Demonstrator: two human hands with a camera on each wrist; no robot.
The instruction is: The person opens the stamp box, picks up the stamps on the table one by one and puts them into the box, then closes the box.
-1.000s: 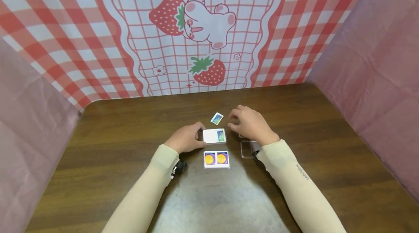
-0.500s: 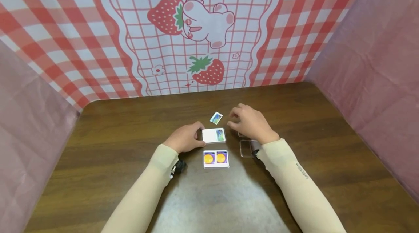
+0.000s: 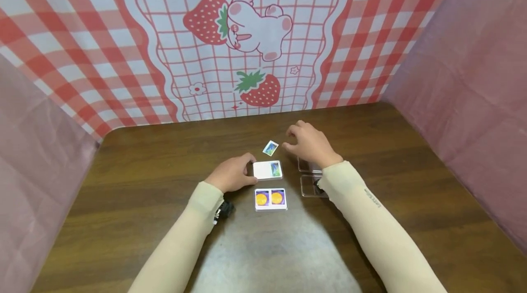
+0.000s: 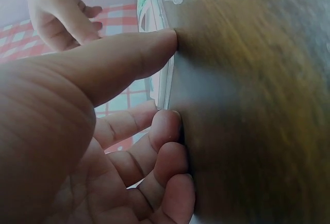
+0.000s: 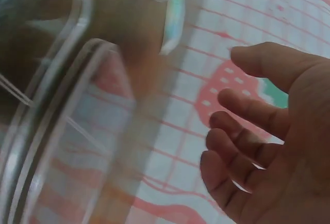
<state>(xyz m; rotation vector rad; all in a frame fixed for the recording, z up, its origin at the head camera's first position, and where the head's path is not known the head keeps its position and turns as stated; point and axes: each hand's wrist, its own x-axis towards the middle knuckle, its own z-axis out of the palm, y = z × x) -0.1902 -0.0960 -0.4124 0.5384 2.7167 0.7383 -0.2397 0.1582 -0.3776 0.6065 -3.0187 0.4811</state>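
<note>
My left hand (image 3: 231, 174) holds a flat clear-edged case (image 3: 262, 170) by its left end, thumb at the near corner and index finger at the far one. The case has a white insert with one blue-green picture at its right side. Just behind it lies a small loose picture card (image 3: 270, 148), blue and green with a white border. In the head view my right hand (image 3: 311, 145) is to the right of that card, apart from it. Its fingers (image 5: 240, 126) are loosely bent in the right wrist view, with nothing between them.
Nearer to me lies a second case (image 3: 271, 208) with two orange-and-purple pictures. Two clear plastic covers (image 3: 306, 186) lie on the right, partly under my right wrist. A red-and-white strawberry cloth (image 3: 263, 46) hangs behind the wooden table (image 3: 263, 247).
My right hand has shifted slightly away from me and to the left, uncovering more of the clear covers. The left hand stays at the case.
</note>
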